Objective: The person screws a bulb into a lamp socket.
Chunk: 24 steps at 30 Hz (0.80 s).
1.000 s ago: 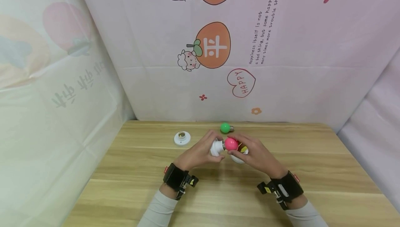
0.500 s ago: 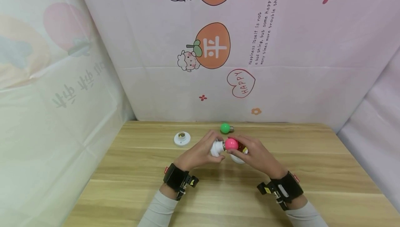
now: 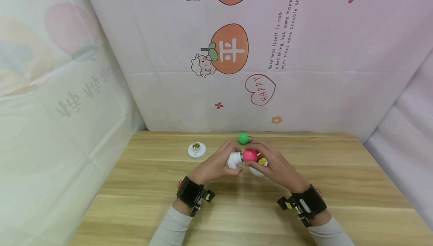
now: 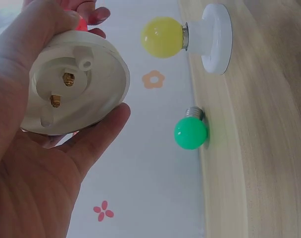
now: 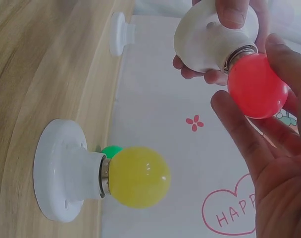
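My left hand [image 3: 216, 166] grips a white round lamp holder [image 5: 202, 42] by its base, holding it tilted above the table. Its hollow underside with brass screws faces the left wrist view. The metal cap of a red light bulb [image 5: 257, 87] sits in the holder's mouth; how deep it goes is partly hidden. Thumb and fingers of my right hand [image 3: 277, 167] are curled round the glass of this bulb. Just beyond that hand, a yellow light bulb [image 5: 139, 177] stands upright in a second white lamp holder [image 5: 61, 171] on the table.
A green light bulb [image 3: 242, 138] lies on its side near the table's back edge. To the left, a third white lamp holder [image 3: 196, 150] stands without a bulb. A printed cloth [image 3: 182, 99] rises behind the wooden table [image 3: 152, 186].
The fingers of my right hand have shifted slightly round the red light bulb. My left hand and the lamp holder stay in nearly the same place.
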Each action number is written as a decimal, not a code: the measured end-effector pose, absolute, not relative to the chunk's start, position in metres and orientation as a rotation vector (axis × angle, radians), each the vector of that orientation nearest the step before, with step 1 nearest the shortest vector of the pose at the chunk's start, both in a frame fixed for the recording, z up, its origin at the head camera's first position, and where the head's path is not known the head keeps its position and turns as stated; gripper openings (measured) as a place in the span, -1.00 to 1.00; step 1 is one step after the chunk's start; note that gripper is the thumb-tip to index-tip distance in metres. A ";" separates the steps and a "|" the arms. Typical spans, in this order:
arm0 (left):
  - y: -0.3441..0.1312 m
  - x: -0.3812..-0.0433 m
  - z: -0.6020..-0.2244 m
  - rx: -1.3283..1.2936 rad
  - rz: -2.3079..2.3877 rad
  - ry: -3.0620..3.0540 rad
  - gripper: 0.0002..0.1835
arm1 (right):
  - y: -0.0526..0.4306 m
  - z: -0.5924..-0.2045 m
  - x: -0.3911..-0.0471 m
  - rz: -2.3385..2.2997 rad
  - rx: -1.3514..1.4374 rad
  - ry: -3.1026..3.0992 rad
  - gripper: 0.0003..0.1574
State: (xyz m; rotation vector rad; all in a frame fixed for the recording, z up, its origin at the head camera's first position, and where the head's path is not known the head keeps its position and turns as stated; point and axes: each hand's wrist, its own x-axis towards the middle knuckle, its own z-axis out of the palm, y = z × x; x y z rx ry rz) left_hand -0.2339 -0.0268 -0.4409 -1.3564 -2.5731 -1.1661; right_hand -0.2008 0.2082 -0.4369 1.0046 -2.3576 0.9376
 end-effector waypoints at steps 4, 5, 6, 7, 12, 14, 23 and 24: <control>-0.026 -0.235 -0.442 -1.361 -1.179 -2.560 -0.46 | 0.208 -0.436 -0.199 0.946 1.015 -2.350 -0.23; -0.026 -0.235 -0.442 -1.362 -1.181 -2.556 -0.46 | 0.207 -0.435 -0.199 0.947 1.019 -2.350 -0.22; -0.026 -0.235 -0.442 -1.362 -1.181 -2.556 -0.46 | 0.207 -0.435 -0.199 0.945 1.024 -2.350 -0.23; -0.026 -0.235 -0.442 -1.362 -1.176 -2.554 -0.46 | 0.207 -0.434 -0.199 0.944 1.028 -2.350 -0.23; -0.026 -0.235 -0.442 -1.374 -1.154 -2.538 -0.46 | 0.208 -0.433 -0.199 0.940 1.041 -2.343 -0.25; -0.027 -0.235 -0.442 -1.375 -1.150 -2.536 -0.46 | 0.208 -0.433 -0.199 0.937 1.044 -2.343 -0.25; -0.027 -0.233 -0.441 -1.378 -1.149 -2.540 -0.47 | 0.209 -0.433 -0.199 0.936 1.053 -2.337 -0.30; -0.026 -0.233 -0.441 -1.380 -1.147 -2.539 -0.47 | 0.209 -0.433 -0.199 0.935 1.051 -2.336 -0.31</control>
